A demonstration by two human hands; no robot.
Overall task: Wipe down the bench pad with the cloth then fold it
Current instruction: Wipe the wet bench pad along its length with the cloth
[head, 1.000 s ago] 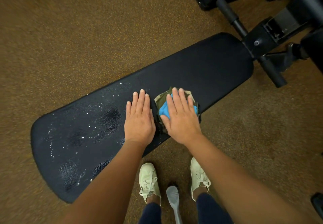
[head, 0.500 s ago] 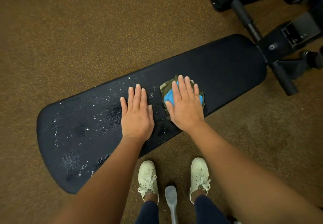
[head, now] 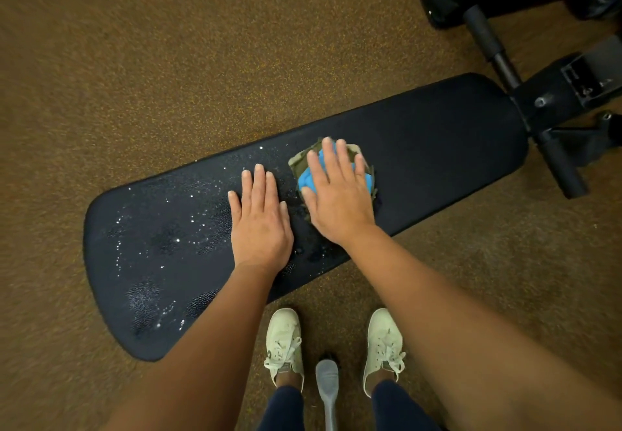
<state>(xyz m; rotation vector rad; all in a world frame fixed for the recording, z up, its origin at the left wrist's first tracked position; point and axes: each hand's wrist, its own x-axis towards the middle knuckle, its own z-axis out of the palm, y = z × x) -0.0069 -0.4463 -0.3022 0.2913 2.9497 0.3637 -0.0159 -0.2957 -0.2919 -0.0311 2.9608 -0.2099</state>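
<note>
black vinyl glistens with droplets as a person leans over a bench pad (head: 437, 148). the right hand (head: 340, 195) presses flat, fingers spread, on a bunched blue-and-olive cloth (head: 304, 180) mid-pad; the left hand (head: 261, 222) rests flat and empty just beside it.
</note>
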